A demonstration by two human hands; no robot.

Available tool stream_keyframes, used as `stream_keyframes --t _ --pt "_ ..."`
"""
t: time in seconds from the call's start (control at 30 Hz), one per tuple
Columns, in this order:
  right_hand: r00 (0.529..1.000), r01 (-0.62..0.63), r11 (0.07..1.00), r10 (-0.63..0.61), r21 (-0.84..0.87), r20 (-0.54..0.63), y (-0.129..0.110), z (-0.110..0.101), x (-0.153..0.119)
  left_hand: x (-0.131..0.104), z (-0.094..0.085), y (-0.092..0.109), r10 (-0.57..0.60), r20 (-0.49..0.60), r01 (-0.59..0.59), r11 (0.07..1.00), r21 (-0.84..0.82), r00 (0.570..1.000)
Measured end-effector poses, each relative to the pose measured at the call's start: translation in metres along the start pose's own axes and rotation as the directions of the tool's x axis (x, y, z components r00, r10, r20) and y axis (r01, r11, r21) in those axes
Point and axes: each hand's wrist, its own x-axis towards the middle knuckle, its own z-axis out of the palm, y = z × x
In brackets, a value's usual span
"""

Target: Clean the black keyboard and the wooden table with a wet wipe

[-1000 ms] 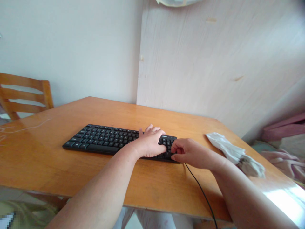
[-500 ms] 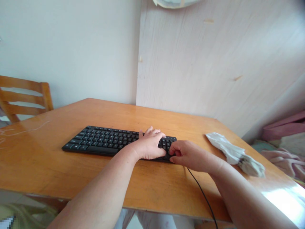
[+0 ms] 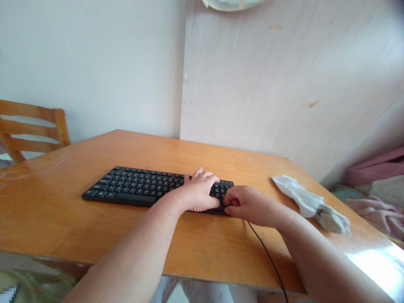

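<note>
Plain, pale blue-grey wall [image 3: 94,63] meets a whitish, grained panel [image 3: 252,84] behind my glossy orange-brown wooden table [image 3: 202,248]. At the panel's top hangs a white, rounded, taped object [image 3: 235,4], bowl-like from below; it is cut off, so I cannot tell whether it holds anything. On the table in front of me lies a long black plastic keyboard [image 3: 135,185], flat, its number keys at the right end. My left hand [image 3: 200,191] lies across its right half, palm down, fingers spread and thumb held apart from them. My right hand [image 3: 249,206] is at the keyboard's right end, fingers curled in toward the thumb; I cannot tell whether they pinch anything. Below that hand, a thin black cable [image 3: 268,253] runs down over the table's near edge. Beyond my right forearm lies a crumpled white cloth [image 3: 296,195], with a bunched grey-beige cloth [image 3: 333,219] against its near end; whether either wraps something is hidden. Off to the left stand a slatted wooden chair [image 3: 61,126] and, on the tabletop, loose pale thread [image 3: 47,169].
</note>
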Motion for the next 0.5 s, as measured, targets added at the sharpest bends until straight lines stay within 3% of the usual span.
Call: stream_keyframes --t 0.5 --pt "1.000 -0.011 1.000 0.011 0.017 -0.006 0.0025 -0.0008 -0.0007 0.0019 0.0032 -0.0029 0.007 -0.021 -0.008 1.000 -0.017 1.000"
